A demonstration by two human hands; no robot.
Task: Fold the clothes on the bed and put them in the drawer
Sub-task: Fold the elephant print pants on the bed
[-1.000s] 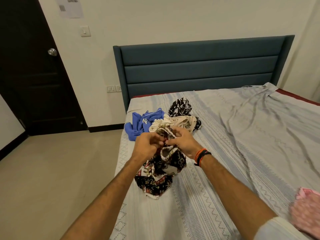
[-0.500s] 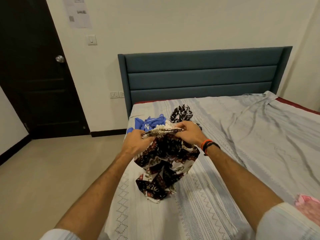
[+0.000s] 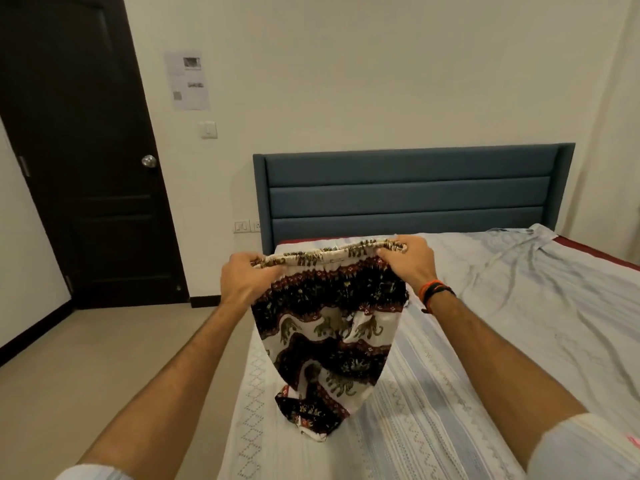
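While its hem rests on the bed (image 3: pixel 519 323), elephant-print garment (image 3: pixel 329 327) is gripped at waistband by left hand (image 3: pixel 242 284) and right hand (image 3: pixel 410 263), frame centre.

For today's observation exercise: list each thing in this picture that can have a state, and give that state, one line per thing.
Elephant-print garment: unfolded, held up by its waistband, lower end resting on the bed.
Left hand: grips the waistband's left end.
Right hand: grips the waistband's right end.
Bed sheet: wrinkled.
Door: closed.
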